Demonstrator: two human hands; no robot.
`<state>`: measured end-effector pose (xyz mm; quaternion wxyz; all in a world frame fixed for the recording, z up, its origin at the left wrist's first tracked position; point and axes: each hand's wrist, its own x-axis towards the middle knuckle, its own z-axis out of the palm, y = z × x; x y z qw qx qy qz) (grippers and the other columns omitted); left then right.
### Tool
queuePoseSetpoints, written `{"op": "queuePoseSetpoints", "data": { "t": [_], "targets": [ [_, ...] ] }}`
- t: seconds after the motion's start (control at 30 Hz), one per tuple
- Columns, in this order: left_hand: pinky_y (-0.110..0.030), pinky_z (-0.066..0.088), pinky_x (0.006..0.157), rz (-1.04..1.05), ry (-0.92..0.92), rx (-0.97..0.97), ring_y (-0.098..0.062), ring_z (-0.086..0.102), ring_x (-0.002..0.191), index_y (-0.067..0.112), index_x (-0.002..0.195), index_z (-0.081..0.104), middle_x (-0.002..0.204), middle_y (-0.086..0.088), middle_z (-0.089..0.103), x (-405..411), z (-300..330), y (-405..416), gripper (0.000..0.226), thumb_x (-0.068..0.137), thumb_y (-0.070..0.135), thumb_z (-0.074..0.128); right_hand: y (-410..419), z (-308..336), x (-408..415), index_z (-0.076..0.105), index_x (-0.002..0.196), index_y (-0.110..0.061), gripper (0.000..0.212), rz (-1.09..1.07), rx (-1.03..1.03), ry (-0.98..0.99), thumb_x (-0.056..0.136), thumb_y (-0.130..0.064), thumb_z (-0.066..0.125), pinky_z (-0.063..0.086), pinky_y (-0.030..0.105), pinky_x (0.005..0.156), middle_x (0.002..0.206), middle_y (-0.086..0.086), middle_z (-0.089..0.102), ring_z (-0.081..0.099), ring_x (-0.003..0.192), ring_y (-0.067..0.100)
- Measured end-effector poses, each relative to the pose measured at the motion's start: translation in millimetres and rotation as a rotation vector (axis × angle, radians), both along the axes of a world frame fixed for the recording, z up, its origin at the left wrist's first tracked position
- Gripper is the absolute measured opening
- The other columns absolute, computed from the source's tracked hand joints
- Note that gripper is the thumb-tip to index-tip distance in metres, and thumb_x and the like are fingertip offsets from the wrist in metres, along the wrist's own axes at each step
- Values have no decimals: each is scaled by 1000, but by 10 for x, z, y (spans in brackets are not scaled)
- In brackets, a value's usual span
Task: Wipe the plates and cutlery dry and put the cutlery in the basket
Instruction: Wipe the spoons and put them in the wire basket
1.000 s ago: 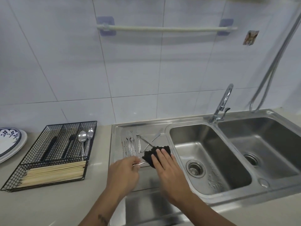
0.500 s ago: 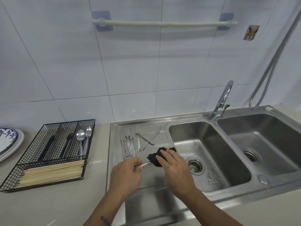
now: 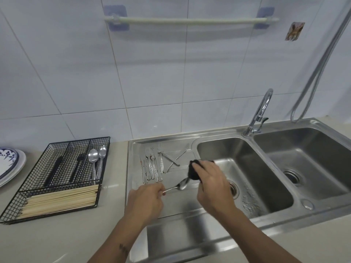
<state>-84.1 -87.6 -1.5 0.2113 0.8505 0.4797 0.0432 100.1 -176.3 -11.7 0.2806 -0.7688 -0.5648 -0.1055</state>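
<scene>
A spoon [image 3: 181, 185] hung just below the frame's centre, over the sink's drainboard [image 3: 136, 188], its handle pinched in the curled grip of the left hand [image 3: 146, 201] while the right hand [image 3: 210, 184] clutched a black cloth [image 3: 192, 172] touching the bowl. Above them, more cutlery [image 3: 152, 168] lay on the drainboard. At the left, on the counter [image 3: 112, 186], stood the wire basket [image 3: 57, 179] with two spoons [image 3: 96, 160] and chopsticks [image 3: 58, 201], beside stacked plates [image 3: 9, 164] at the frame's edge.

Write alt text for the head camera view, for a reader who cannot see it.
Over a steel drainboard, the left hand holds a spoon by its handle while the right hand grips a black cloth at its bowl. More cutlery lies on the drainboard; a wire basket with spoons and chopsticks sits left.
</scene>
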Motion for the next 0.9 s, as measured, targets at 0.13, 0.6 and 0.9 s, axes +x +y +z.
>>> {"op": "queuePoseSetpoints", "data": {
  "t": [0.13,0.6,0.9],
  "targets": [
    [-32,47,79,3,-69,-37,-18,59,86,27,93,65,94,6,68,147,75,-3,20,92,19,47,-13,-188,-386,62,125,-14,71,189,-114,-121,56,-4,75,50,44,97,129,7,61,56,122,27],
    [-28,44,73,121,-249,-164,-9,60,80,34,85,65,76,12,66,44,-62,-103,11,95,36,58,-218,-302,-80,60,129,-13,74,61,-181,-22,58,4,65,50,46,96,134,9,58,55,123,30],
    [-30,48,74,63,-101,-173,-13,62,81,31,81,55,76,10,64,140,-106,-235,21,93,45,45,-343,-358,-105,65,123,-17,83,-1,-311,14,42,-2,78,53,37,94,126,3,63,60,116,25]
  ]
}}
